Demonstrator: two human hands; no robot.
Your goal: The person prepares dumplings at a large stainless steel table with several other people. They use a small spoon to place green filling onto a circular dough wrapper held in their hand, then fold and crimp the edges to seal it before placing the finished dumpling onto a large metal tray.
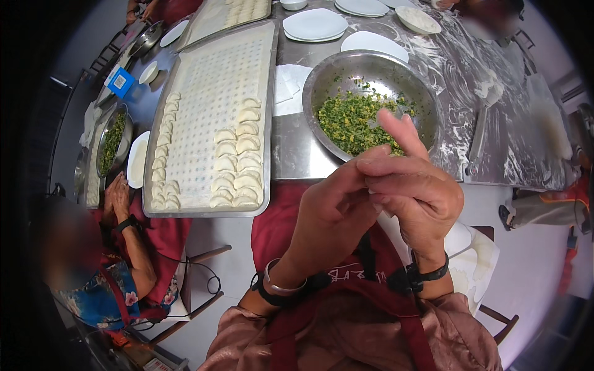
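Near the bowl, the left hand and right hand are pressed together at the fingertips; what is pinched is hidden. Dumplings are lined up on the tray; if another is held, it could be split by uneven pressing.

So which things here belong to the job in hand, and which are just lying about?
Job in hand:
left hand and right hand, touching; anything between them is hidden
steel bowl with chopped green-and-yellow mix
tray with dumplings

Seemingly just lying about:
white plates
blue sign
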